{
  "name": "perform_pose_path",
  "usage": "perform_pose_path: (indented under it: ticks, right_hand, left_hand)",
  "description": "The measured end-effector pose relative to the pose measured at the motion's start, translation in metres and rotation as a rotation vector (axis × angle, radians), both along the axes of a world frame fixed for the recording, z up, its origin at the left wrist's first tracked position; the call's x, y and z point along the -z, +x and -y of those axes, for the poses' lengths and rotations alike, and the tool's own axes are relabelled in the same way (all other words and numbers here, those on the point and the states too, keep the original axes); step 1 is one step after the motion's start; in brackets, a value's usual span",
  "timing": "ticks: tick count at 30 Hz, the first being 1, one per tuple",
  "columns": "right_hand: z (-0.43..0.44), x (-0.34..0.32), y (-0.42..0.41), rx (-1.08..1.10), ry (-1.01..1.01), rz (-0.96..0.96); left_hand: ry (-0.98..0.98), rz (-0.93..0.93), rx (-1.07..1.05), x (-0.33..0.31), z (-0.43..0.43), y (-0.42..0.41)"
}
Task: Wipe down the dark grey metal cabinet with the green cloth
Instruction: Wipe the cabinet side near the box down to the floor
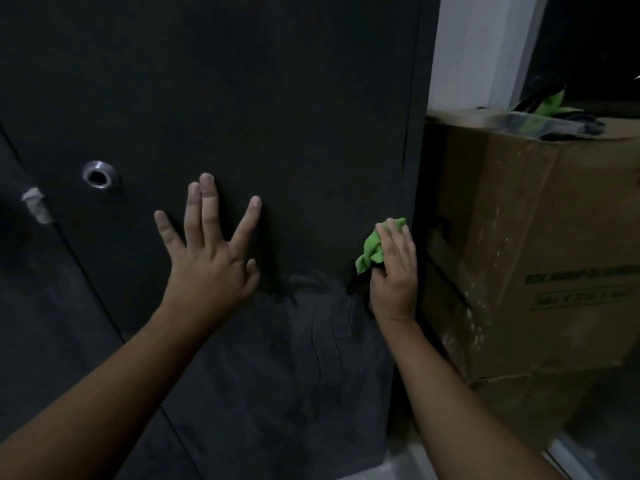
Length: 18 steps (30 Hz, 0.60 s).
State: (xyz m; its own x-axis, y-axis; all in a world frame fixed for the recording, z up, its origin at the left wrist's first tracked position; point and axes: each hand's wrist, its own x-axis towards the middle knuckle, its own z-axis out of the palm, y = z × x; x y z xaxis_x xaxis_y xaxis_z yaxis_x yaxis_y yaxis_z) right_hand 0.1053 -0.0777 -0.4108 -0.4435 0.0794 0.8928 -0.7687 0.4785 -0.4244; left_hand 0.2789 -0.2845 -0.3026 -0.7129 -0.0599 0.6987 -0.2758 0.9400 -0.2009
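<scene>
Dark grey metal cabinet (277, 98) fills most of the view. Its door face is in front of me, dusty and smeared toward the bottom edge. A cardboard box (519, 237) stands just beside the cabinet's right edge, stained, with printed text on its side and green and dark stuff on top. My left hand (211, 258) lies flat on the door near its middle, fingers spread wide and straight, holding nothing. My right hand (394, 271) is at the door's right edge, fingers over the bunched green cloth (372, 251), thumb tucked round it, pressing it against the metal. The cloth pokes out to the left of and above my fingers. A round metal lock ring (100, 174) sits near the door's left edge. A pale tape scrap (36, 204) is on the next panel, left of it.
</scene>
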Motion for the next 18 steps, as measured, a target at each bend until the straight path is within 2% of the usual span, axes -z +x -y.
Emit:
perform_pose_path:
  ticks: [5,9,13,15,18]
  right_hand:
    - [0.001,0.016,0.018,-0.026,-0.264,0.295]
    - [-0.001,0.031,0.033,-0.074,-0.386,0.467]
    - [0.012,0.012,0.043,-0.093,-0.610,0.632]
    - [0.033,0.000,0.056,-0.079,-0.599,0.607]
    - [0.065,0.007,0.082,-0.149,-0.364,0.399]
  left_hand:
    - [0.058,-0.035,0.028,0.003,-0.002,-0.004]
    - [0.085,-0.039,0.033,0.002,-0.001,-0.001]
    - [0.090,-0.011,0.017,0.001,-0.002,0.002]
    - [0.097,0.003,0.008,0.000,-0.003,0.003]
    - [0.089,0.022,-0.008,0.000,-0.003,0.004]
